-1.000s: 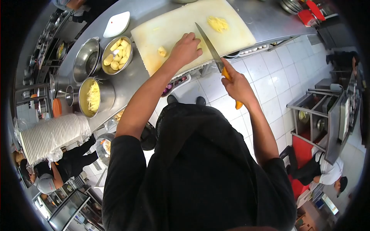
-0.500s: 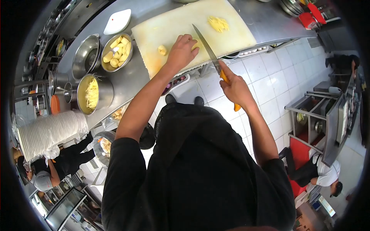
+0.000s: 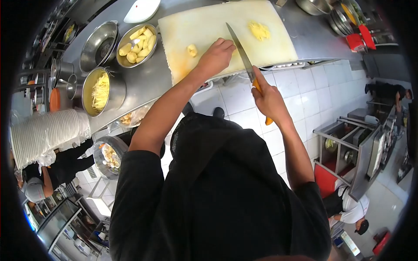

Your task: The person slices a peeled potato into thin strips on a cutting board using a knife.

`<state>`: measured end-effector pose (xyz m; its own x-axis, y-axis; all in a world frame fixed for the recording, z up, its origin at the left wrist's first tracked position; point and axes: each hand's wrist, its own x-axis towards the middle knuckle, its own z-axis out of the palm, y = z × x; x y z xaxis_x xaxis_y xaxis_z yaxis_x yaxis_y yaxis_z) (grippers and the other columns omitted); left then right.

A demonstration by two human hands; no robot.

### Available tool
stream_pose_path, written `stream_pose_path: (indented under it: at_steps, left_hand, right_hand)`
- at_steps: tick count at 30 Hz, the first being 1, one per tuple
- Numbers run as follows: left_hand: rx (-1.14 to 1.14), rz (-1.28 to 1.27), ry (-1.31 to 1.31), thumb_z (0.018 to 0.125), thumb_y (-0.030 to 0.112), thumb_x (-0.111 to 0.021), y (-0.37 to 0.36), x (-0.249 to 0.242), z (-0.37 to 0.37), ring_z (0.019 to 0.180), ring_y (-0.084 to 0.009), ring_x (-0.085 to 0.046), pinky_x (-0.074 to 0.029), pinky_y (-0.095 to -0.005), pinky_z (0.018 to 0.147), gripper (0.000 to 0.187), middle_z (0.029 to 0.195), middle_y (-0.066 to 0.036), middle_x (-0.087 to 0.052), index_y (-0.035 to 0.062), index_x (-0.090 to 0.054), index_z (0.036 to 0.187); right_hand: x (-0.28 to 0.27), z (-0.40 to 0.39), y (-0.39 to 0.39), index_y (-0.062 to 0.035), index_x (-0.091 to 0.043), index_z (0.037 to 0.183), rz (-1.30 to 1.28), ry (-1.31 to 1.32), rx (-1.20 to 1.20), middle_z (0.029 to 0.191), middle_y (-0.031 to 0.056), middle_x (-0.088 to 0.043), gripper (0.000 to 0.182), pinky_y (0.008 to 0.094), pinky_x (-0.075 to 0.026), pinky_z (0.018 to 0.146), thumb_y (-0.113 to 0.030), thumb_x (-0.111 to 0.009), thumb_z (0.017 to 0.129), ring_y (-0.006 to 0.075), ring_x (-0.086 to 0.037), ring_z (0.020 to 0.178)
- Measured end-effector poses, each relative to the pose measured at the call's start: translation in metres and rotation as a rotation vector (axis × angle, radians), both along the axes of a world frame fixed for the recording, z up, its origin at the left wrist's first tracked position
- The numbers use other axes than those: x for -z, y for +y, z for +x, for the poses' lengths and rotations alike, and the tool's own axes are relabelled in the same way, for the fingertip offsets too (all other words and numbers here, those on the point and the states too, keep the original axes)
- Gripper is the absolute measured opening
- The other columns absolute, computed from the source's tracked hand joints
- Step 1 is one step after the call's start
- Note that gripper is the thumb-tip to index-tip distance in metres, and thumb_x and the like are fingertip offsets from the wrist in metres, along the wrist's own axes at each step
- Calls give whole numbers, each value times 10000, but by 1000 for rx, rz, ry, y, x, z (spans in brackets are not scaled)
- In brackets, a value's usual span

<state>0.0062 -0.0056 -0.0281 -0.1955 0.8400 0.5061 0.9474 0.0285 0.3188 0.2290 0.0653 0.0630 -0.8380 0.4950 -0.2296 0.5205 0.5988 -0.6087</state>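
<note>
My right hand [image 3: 267, 101] is wrapped round the orange handle of a long knife [image 3: 242, 51], whose blade points up and left over the white cutting board [image 3: 209, 26]. Just left of the blade, my left hand [image 3: 219, 56] rests on the board with its fingers bent together; what they hold is hidden. A peeled yellow piece [image 3: 192, 50] lies on the board left of that hand. Thin yellow strips [image 3: 259, 31] form a small pile right of the blade.
Left on the metal counter [image 3: 143, 85] are a bowl of peeled pieces [image 3: 138, 47], a metal colander [image 3: 99, 47], a pot of yellow strips [image 3: 101, 92] and stacked trays [image 3: 52, 132]. Metal bowls [image 3: 314, 6] stand right. Two people [image 3: 37, 182] [image 3: 352, 209] are lower left and right.
The view has shifted, so the board and bowls sit elsewhere in it. My left fingers are closer together, and the yellow piece seen under them is now hidden. The knife stays in my right hand.
</note>
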Motion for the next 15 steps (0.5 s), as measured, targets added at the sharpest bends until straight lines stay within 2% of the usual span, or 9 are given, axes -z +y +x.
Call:
stream_pose_path:
  at_steps: [3, 6, 9, 12, 15]
  left_hand:
    - [-12, -34, -5, 789, 29, -582, -1, -2, 2, 1037, -229, -533, -464, -326, 950, 274, 1052, -63, -613, -26, -678, 1040]
    - [-23, -59, 28, 795, 38, -582, -1, -1, 2, 1051, -220, -529, -465, -315, 951, 282, 1058, -53, -614, -21, -682, 1053]
    - [-14, 37, -39, 774, 9, -586, 0, 1, 3, 1011, -266, -550, -487, -341, 908, 244, 1051, -86, -618, -21, -669, 1002]
    - [-9, 34, -15, 774, 13, -588, 0, 4, 2, 1006, -263, -550, -488, -338, 908, 239, 1041, -78, -617, -13, -672, 996]
    - [-11, 18, -48, 772, 9, -587, 2, 2, 2, 1006, -259, -550, -488, -336, 910, 238, 1038, -77, -617, -8, -677, 992]
  right_hand:
    - [-3, -12, 2, -90, -300, 1511, 77, -24, -43, 791, 277, -660, 656, 520, -503, 771, -89, -549, 905, 456, -645, 783]
    - [-2, -22, 9, -72, -295, 1509, 161, -8, -102, 759, 277, -652, 663, 527, -504, 744, -78, -550, 898, 455, -644, 747]
    - [0, -39, 21, -73, -278, 1516, 201, -8, -131, 756, 283, -650, 684, 531, -504, 740, -64, -547, 887, 462, -641, 753]
    - [20, -64, 33, -149, -254, 1542, 118, 14, -116, 845, 316, -650, 697, 527, -486, 769, -96, -534, 906, 484, -630, 826]
    - [29, -94, 47, -148, -249, 1544, 85, 31, -89, 858, 318, -651, 697, 532, -478, 780, -91, -510, 900, 491, -628, 833]
